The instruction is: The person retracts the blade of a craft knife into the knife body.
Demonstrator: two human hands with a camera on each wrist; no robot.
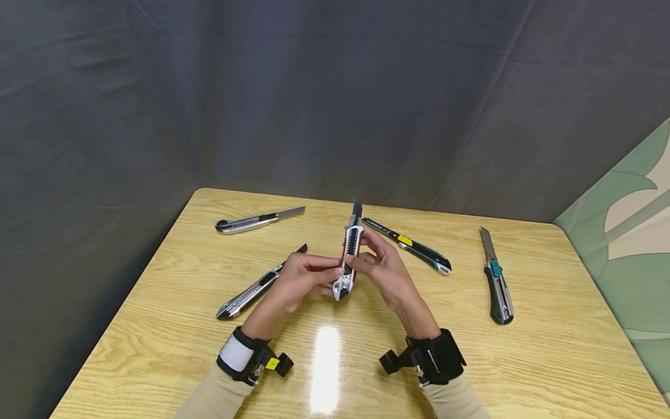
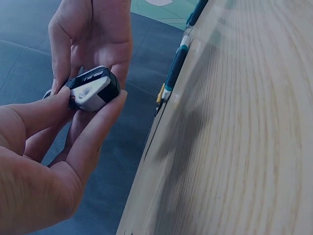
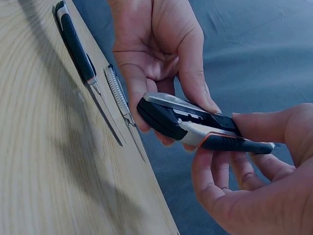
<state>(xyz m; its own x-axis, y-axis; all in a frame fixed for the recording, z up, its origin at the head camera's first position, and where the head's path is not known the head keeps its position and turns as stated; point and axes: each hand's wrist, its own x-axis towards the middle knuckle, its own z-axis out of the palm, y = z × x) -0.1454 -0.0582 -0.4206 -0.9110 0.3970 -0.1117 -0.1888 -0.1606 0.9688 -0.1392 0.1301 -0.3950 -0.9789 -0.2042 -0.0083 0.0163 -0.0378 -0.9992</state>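
The left hand (image 1: 300, 279) pinches the butt of a white-cased knife (image 1: 353, 240) above the table (image 1: 549, 349); the right hand (image 1: 387, 270) grips its middle. Blade out and not yet set down, it seems mid-handling. Four others lie unheld: a silver-and-black knife (image 1: 251, 295), a teal-trimmed knife (image 1: 501, 291), a yellow-marked knife (image 1: 419, 249), a ridged knife (image 1: 251, 224) farthest.

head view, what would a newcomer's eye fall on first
Likely the white and black cutter, held mid-picture by the left hand and right hand. Next, the bright glare below it on the table, then the teal and black cutter lying at the right.
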